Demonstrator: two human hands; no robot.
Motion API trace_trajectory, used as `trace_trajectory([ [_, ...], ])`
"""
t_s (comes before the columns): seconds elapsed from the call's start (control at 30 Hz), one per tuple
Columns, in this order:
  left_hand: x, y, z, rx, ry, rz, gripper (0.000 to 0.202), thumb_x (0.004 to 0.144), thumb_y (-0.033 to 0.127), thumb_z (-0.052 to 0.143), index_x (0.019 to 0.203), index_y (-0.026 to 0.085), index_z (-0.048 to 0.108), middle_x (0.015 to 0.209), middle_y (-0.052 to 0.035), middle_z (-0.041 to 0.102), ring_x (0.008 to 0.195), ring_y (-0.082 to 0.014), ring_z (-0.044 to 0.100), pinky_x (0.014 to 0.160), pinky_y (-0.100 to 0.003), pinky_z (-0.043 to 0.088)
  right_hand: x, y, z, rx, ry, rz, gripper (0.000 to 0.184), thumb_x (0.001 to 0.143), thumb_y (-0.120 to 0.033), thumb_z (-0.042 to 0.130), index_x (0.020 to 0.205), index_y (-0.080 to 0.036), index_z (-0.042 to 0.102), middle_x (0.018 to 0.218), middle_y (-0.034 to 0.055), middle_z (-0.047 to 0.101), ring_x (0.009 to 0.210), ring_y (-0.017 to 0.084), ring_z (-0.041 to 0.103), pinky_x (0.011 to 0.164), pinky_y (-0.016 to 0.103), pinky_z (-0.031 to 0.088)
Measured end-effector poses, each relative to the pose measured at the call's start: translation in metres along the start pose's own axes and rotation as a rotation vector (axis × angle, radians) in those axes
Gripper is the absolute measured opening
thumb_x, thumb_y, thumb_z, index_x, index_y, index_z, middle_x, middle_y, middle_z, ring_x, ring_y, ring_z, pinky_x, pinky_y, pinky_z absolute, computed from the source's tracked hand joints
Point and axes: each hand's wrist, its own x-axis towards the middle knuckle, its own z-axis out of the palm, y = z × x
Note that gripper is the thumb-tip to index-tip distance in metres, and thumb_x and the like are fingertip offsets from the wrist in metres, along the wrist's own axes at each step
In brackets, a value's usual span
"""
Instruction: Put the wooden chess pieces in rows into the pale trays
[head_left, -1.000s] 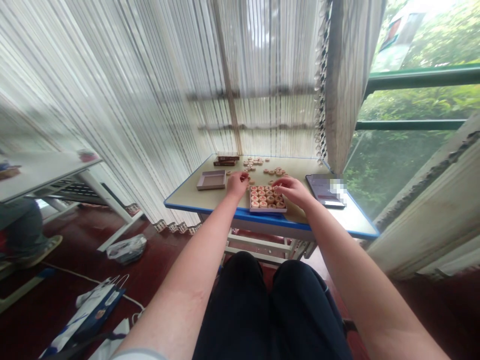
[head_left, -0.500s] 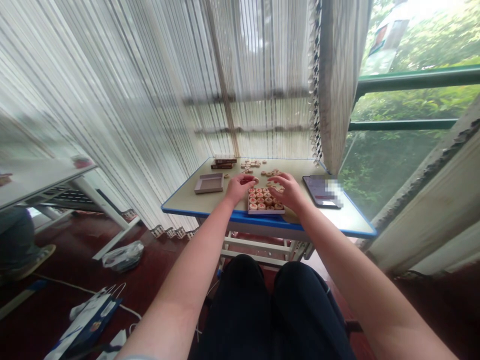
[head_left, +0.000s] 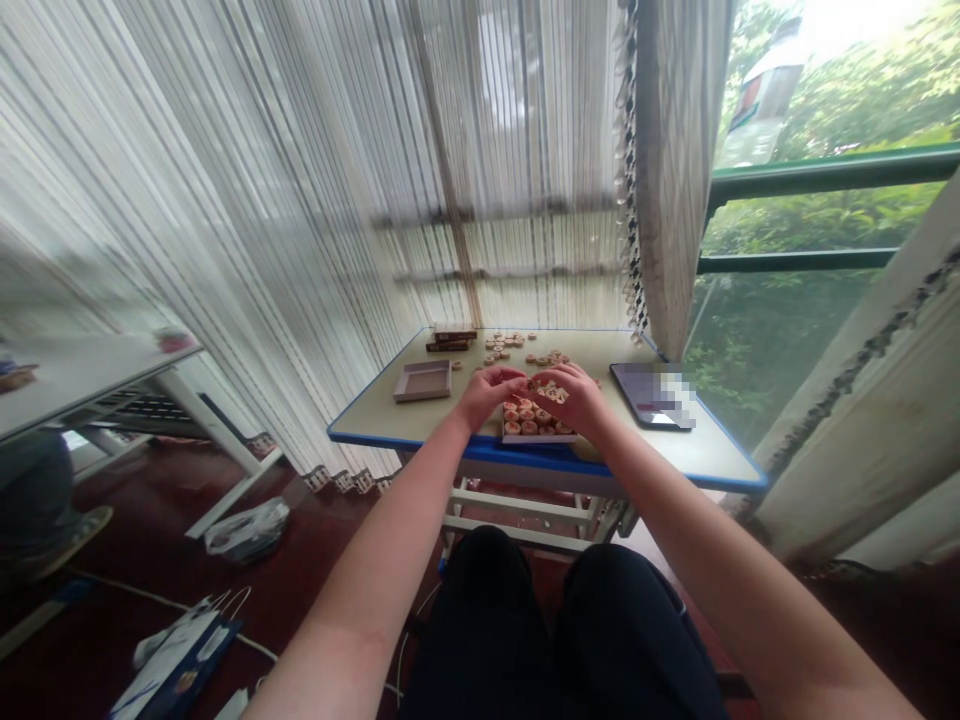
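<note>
Above an open box (head_left: 559,438) packed with rows of round Chinese chess pieces (head_left: 529,428), my two hands come together at the fingertips. My left hand (head_left: 489,394) is closed, pinching a chess piece (head_left: 532,386) at its fingertips. From the other side my right hand (head_left: 577,392) curls in, its fingers on the same piece. Red characters show on the pieces in the near rows. Pale pieces with dark characters (head_left: 553,393) lie just beyond, partly covered by my right hand.
Loose chess pieces (head_left: 504,346) are scattered at the back of the table (head_left: 367,415). An empty box lid or tray (head_left: 422,382) lies left, with small dark boxes (head_left: 451,338) behind it. A phone or tablet (head_left: 651,396) rests at right. Curtains (head_left: 510,240) hang beyond.
My right hand has moved left and its fingers have closed in to meet my left hand, which still holds a chess piece. The view has tilted slightly upward.
</note>
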Motion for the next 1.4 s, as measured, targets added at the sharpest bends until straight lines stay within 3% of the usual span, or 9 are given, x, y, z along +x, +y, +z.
trace_trajectory([
  [0.13, 0.002, -0.004, -0.003, 0.403, 0.377, 0.103, 0.033, 0.081, 0.044, 0.051, 0.090, 0.016, 0.066, 0.088, -0.0063, 0.068, 0.070, -0.0150, 0.062, 0.067, -0.028, 0.049, -0.002, 0.004, -0.009, 0.050, -0.011, 0.112, 0.029, 0.075, -0.040, 0.064, 0.097, -0.021, 0.066, 0.090, 0.0063, 0.062, 0.082, 0.020, 0.056, 0.076, 0.033, 0.046],
  [0.2, 0.004, -0.007, -0.004, 0.585, 0.440, 0.155, 0.031, 0.080, 0.044, 0.052, 0.086, 0.016, 0.067, 0.086, -0.0060, 0.068, 0.073, -0.0155, 0.061, 0.072, -0.028, 0.048, -0.005, 0.005, -0.016, 0.077, -0.045, 0.192, 0.032, 0.074, -0.042, 0.064, 0.096, -0.019, 0.066, 0.088, 0.0057, 0.060, 0.075, 0.018, 0.054, 0.071, 0.032, 0.045],
  [0.33, 0.007, -0.010, -0.005, 0.697, 0.481, 0.149, 0.031, 0.081, 0.043, 0.051, 0.084, 0.016, 0.066, 0.084, -0.0064, 0.068, 0.076, -0.0171, 0.061, 0.076, -0.029, 0.046, -0.020, -0.001, -0.025, 0.089, -0.112, 0.244, 0.032, 0.074, -0.042, 0.064, 0.096, -0.020, 0.067, 0.093, 0.0058, 0.057, 0.082, 0.018, 0.054, 0.074, 0.032, 0.045],
  [0.6, 0.007, -0.009, -0.006, 0.728, 0.528, 0.078, 0.026, 0.081, 0.037, 0.050, 0.077, 0.017, 0.066, 0.077, -0.0052, 0.068, 0.073, -0.0172, 0.060, 0.071, -0.028, 0.045, -0.049, -0.015, -0.027, -0.019, -0.156, 0.145, 0.024, 0.073, -0.038, 0.066, 0.093, -0.024, 0.069, 0.099, 0.0064, 0.054, 0.104, 0.024, 0.048, 0.096, 0.041, 0.036],
  [0.83, 0.005, -0.009, -0.006, 0.724, 0.538, 0.155, 0.035, 0.080, 0.047, 0.050, 0.073, 0.016, 0.066, 0.074, -0.0044, 0.067, 0.071, -0.0170, 0.060, 0.069, -0.028, 0.043, -0.048, -0.012, -0.027, -0.009, -0.195, 0.205, 0.030, 0.075, -0.045, 0.064, 0.096, -0.023, 0.069, 0.098, 0.0071, 0.054, 0.106, 0.025, 0.046, 0.097, 0.041, 0.036],
  [1.13, 0.004, -0.008, -0.006, 0.712, 0.563, 0.159, 0.037, 0.080, 0.049, 0.049, 0.070, 0.016, 0.065, 0.070, -0.0039, 0.066, 0.067, -0.0161, 0.059, 0.066, -0.027, 0.041, -0.048, -0.011, -0.023, -0.073, -0.242, 0.202, 0.029, 0.075, -0.046, 0.064, 0.094, -0.025, 0.070, 0.099, 0.0076, 0.053, 0.108, 0.027, 0.043, 0.098, 0.043, 0.034],
  [1.4, 0.003, -0.006, -0.005, 0.727, 0.563, 0.142, 0.038, 0.081, 0.048, 0.049, 0.071, 0.016, 0.065, 0.070, -0.0043, 0.066, 0.067, -0.0161, 0.059, 0.066, -0.027, 0.041, -0.047, -0.015, -0.025, -0.082, -0.215, 0.141, 0.018, 0.081, -0.037, 0.060, 0.086, -0.025, 0.072, 0.091, 0.0058, 0.056, 0.096, 0.022, 0.049, 0.095, 0.040, 0.033],
])
